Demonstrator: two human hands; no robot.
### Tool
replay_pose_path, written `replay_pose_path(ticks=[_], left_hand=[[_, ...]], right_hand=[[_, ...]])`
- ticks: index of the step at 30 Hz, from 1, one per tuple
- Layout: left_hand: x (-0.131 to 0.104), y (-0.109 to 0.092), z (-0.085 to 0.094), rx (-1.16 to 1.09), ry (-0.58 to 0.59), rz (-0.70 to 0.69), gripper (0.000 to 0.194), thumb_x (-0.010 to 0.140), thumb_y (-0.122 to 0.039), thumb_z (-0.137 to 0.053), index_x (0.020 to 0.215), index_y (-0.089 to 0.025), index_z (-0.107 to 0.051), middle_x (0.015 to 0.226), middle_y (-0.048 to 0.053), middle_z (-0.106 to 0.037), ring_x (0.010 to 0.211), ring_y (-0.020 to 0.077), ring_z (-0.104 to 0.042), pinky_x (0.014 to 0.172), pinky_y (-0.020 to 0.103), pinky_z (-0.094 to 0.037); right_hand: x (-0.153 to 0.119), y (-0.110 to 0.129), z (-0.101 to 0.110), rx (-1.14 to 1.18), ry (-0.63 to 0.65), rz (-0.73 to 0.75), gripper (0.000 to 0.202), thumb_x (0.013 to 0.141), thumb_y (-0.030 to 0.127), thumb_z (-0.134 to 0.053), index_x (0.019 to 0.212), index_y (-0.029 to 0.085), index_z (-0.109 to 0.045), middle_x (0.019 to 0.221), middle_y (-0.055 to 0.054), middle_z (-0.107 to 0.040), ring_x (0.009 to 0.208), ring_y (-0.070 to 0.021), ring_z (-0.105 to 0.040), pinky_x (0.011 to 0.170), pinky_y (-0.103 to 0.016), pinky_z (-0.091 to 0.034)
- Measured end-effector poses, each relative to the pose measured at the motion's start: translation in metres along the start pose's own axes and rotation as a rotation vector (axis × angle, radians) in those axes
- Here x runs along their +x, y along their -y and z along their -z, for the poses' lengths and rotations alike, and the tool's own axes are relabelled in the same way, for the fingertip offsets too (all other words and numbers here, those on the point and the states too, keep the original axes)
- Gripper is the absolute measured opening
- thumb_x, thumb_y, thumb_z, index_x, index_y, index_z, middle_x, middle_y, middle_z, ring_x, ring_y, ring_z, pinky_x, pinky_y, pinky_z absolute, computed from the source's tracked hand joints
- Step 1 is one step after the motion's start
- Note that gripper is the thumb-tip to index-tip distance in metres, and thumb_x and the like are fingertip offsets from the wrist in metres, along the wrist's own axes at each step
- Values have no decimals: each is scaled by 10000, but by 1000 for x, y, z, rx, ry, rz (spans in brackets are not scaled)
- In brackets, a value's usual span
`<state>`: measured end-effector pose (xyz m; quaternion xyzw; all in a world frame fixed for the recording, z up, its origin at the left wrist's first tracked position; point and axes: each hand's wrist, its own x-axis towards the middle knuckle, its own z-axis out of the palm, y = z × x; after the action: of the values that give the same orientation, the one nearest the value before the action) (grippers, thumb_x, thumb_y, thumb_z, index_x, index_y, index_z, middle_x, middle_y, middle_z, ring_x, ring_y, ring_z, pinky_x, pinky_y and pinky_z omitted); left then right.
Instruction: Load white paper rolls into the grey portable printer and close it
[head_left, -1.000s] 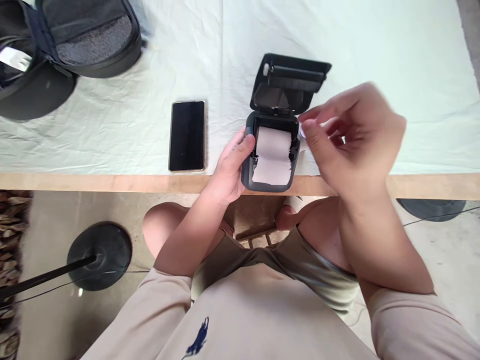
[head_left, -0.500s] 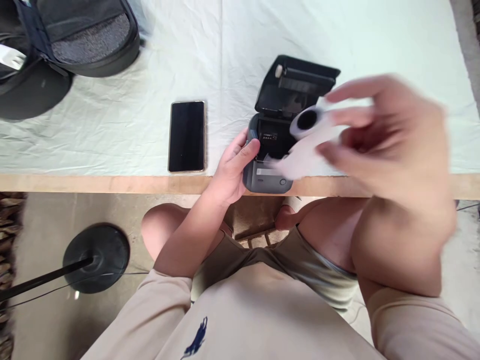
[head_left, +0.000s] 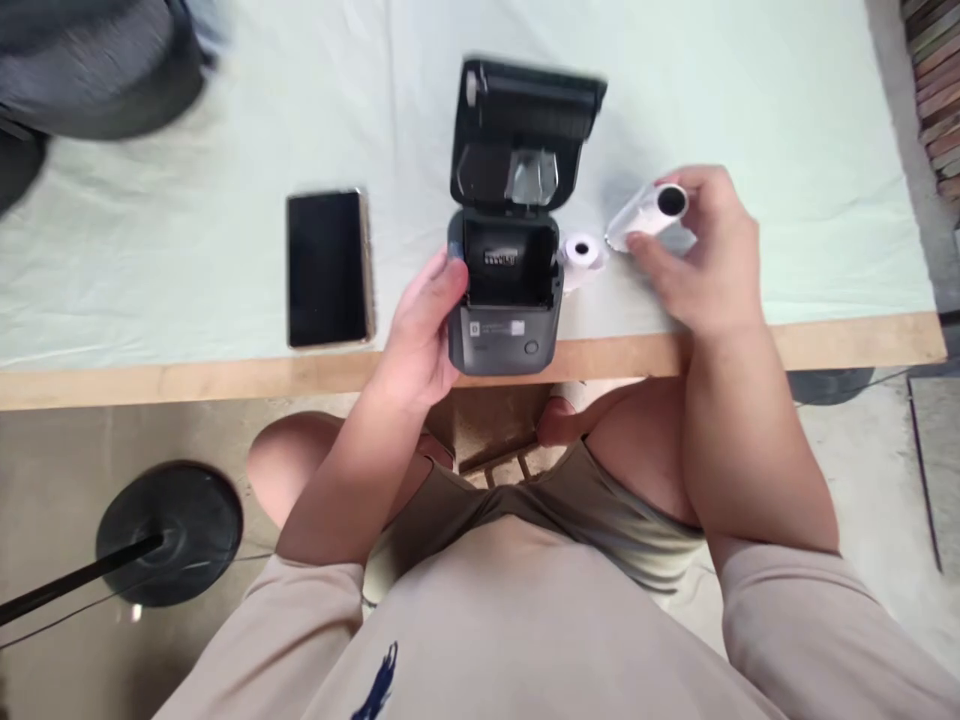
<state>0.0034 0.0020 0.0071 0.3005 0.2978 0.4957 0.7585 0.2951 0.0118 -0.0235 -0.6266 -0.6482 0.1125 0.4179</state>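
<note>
My left hand (head_left: 429, 325) grips the left side of a dark grey portable label printer (head_left: 504, 340), thumb over its edge. The printer's black lid (head_left: 525, 110) stands raised, and the bay beneath it shows a small printed sticker and no roll. To the right, my right hand (head_left: 709, 250) pinches a white paper roll (head_left: 645, 212) between thumb and fingers, its dark hollow core facing up. A second, smaller white paper roll (head_left: 583, 252) lies against the printer's right side, between it and my right hand.
A smartphone (head_left: 327, 268) with a dark screen lies left of the printer. At the upper left sits a black padded case (head_left: 112, 70), partly out of view. The wooden table edge (head_left: 187, 377) runs in front of me; a round black stand base (head_left: 172, 530) is on the floor.
My right hand has moved the paper roll away from over the printer, down to the cloth at the right. The second, smaller roll now shows beside the printer. My left hand keeps its hold.
</note>
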Motion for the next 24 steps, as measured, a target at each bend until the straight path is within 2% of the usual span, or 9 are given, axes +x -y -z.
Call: replay_pose_path(ticks=[2, 4, 7, 11, 14, 16, 19, 21, 24], left_hand=[[-1, 0, -2, -14, -18, -25, 222, 1071, -335, -656, 1110, -184, -813, 1061, 12, -858, 1261, 236, -794, 1092, 327, -652], [-1, 1, -1, 0, -60, -7, 255, 1091, -332, -599, 1018, -202, -806, 976, -3, -851, 1224, 228, -812, 1097, 347, -659], [-1, 1, 4, -12, -104, -12, 281, 1086, -393, -608, 1073, -215, -825, 1003, 10, -870, 1207, 236, -824, 1056, 336, -683], [1, 1, 9, 23, -73, -26, 248, 1015, -458, -727, 1066, -231, -810, 1107, 40, -878, 1367, 304, -758, 1097, 398, -678], [0, 0, 8, 51, -82, -37, 254, 1012, -469, -721, 1094, -240, -792, 1164, 46, -870, 1431, 317, -717, 1113, 425, -667], [-2, -1, 7, 55, -96, -12, 251, 1012, -460, -711, 1113, -244, -790, 1171, 38, -868, 1443, 309, -706, 1125, 411, -653], [-3, -2, 6, 57, -102, 27, 257, 1017, -462, -702, 1131, -250, -793, 1175, 19, -871, 1451, 296, -698, 1136, 384, -635], [-3, -2, 7, 55, -108, 12, 293, 1033, -500, -683, 1137, -252, -800, 1180, 11, -873, 1477, 290, -678, 1141, 368, -628], [-1, -1, 8, 55, -121, -23, 283, 1038, -484, -667, 1119, -252, -806, 1201, -2, -871, 1510, 293, -649, 1136, 352, -628]], right_hand=[[-3, 12, 6, -120, 5, 14, 588, 822, 184, -786, 1377, 285, -619, 1229, -106, -794, 1105, -302, -765, 986, -474, -589], [-9, 32, 9, -167, -63, 115, 684, 837, 195, -783, 1483, 275, -575, 1482, -146, -702, 1317, -349, -693, 1060, -504, -567], [-20, 63, -2, -148, -94, 240, 508, 896, 266, -758, 1389, 271, -634, 1231, -122, -742, 952, -293, -739, 832, -467, -606], [-28, 79, -33, -164, 129, 209, 444, 951, 238, -655, 1395, 246, -665, 1215, -124, -739, 946, -287, -731, 775, -446, -614], [-26, 74, -43, -148, 144, 208, 418, 968, 225, -626, 1378, 278, -689, 1178, -101, -767, 1032, -313, -728, 905, -507, -622], [-25, 66, -42, -14, 138, 204, 456, 971, 318, -683, 1425, 318, -642, 1263, -87, -764, 1102, -313, -732, 942, -511, -634], [-26, 55, -43, 317, 140, 72, 607, 957, 465, -743, 1497, 382, -479, 1223, -48, -756, 990, -257, -756, 787, -430, -664], [-27, 51, -44, 492, 143, -51, 538, 947, 549, -762, 1379, 374, -492, 1143, -33, -763, 916, -236, -763, 725, -403, -666], [-26, 54, -44, 697, 192, -196, 459, 937, 582, -775, 1248, 342, -540, 1285, -33, -778, 1051, -231, -793, 802, -410, -711]])
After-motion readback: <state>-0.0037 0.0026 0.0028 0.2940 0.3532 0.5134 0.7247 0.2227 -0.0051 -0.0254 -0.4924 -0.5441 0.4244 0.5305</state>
